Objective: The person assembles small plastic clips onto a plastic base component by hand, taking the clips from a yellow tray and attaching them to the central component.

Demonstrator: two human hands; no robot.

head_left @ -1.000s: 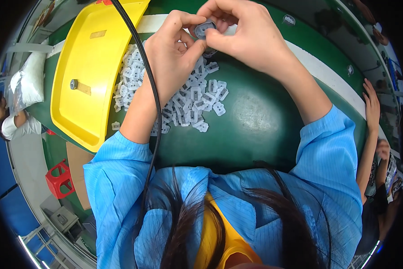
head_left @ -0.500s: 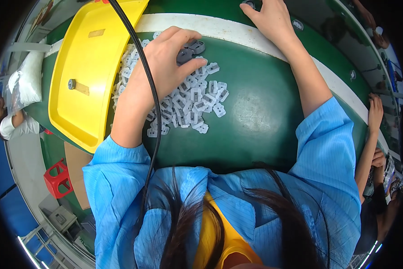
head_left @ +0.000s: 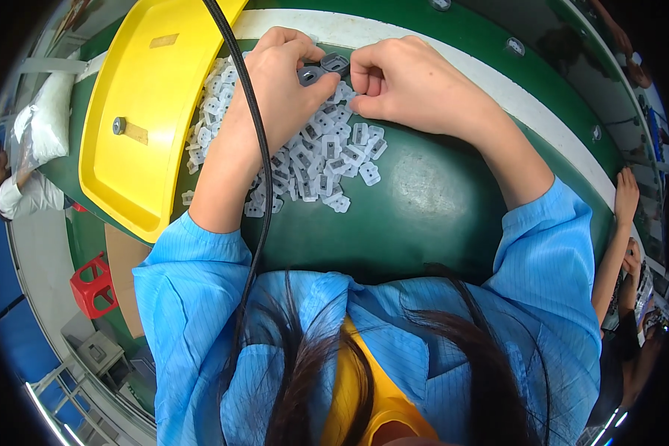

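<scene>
My left hand (head_left: 278, 85) rests over a heap of several small pale plastic parts (head_left: 319, 152) on the green conveyor belt (head_left: 431, 201). Its fingers pinch small dark grey parts (head_left: 322, 68) at the top of the heap. My right hand (head_left: 405, 78) has come in close beside it, fingers curled, with the fingertips touching the pale parts just right of the dark ones. Whether it holds a part I cannot tell. Both forearms wear blue sleeves.
A yellow tray (head_left: 145, 111) lies tilted at the left of the heap, with a small bolt (head_left: 118, 125) on it. A black cable (head_left: 256, 141) runs across my left forearm. Another person's hand (head_left: 626, 195) shows at the right; a red crate (head_left: 92, 284) stands lower left.
My right hand, stretched far out over the belt half a second ago, has come back to the heap beside my left hand. My left hand shifted slightly up the heap.
</scene>
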